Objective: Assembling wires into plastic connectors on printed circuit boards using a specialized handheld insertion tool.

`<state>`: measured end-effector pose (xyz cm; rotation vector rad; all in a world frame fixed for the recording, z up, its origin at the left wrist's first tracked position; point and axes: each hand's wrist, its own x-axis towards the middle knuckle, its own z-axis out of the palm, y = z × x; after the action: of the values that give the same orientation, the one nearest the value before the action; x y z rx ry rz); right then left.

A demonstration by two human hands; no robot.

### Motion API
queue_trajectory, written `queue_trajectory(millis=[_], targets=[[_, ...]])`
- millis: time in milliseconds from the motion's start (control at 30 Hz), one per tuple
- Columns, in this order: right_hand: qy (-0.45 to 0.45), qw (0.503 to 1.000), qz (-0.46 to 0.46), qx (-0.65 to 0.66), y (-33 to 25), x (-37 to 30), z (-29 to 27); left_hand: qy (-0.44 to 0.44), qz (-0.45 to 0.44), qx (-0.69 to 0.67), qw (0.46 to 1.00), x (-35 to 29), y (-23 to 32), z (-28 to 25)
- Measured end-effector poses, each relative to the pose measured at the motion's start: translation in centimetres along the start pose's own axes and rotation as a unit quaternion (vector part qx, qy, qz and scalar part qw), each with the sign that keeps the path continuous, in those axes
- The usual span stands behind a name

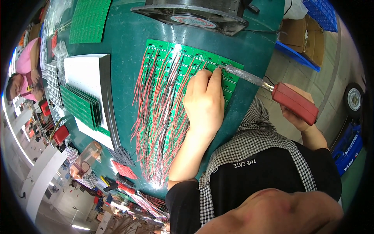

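Soldering iron across board edge

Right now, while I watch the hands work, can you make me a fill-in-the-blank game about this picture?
1. The right hand holds a tool with a ____ handle.
2. Many wires lie across a ____ circuit board beneath the left hand.
3. The apron is checked in black and ____.

Missing words: red; green; white.
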<state>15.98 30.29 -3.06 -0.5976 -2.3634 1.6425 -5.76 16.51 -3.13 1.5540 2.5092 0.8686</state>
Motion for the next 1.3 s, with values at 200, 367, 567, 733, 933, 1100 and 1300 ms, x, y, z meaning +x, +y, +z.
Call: queue_trajectory(millis=[200, 367, 567, 733, 933, 1100, 1300], targets=[[0.024, 0.962, 0.113, 0.246, 0.1, -1.0, 1.1, 0.004, -0.016, 0.004, 1.0, 0.0, 0.0, -0.3], [0.031, 0.956, 0.099, 0.276, -0.1, -1.9, 1.6, 0.014, -0.007, 0.0, 1.0, -0.1, 0.0, -0.2], [0.078, 0.958, 0.072, 0.266, -0.4, -4.4, 2.1, 0.002, -0.021, -0.019, 1.0, -0.3, 0.1, -0.3], [0.151, 0.953, 0.047, 0.259, -1.7, -6.9, 4.0, 0.093, 0.012, -0.006, 0.996, -1.5, -0.8, -2.4], [0.176, 0.955, 0.005, 0.239, -1.1, -9.8, 7.3, 0.088, 0.041, 0.027, 0.995, -12.1, -1.9, -6.2], [0.088, 0.961, -0.022, 0.262, -1.6, -10.9, 11.8, 0.035, 0.034, 0.109, 0.993, -26.8, -3.1, -8.7], [0.035, 0.968, -0.054, 0.244, -2.9, -9.5, 15.3, 0.164, -0.061, 0.217, 0.96, -35.0, -5.6, -11.4]])
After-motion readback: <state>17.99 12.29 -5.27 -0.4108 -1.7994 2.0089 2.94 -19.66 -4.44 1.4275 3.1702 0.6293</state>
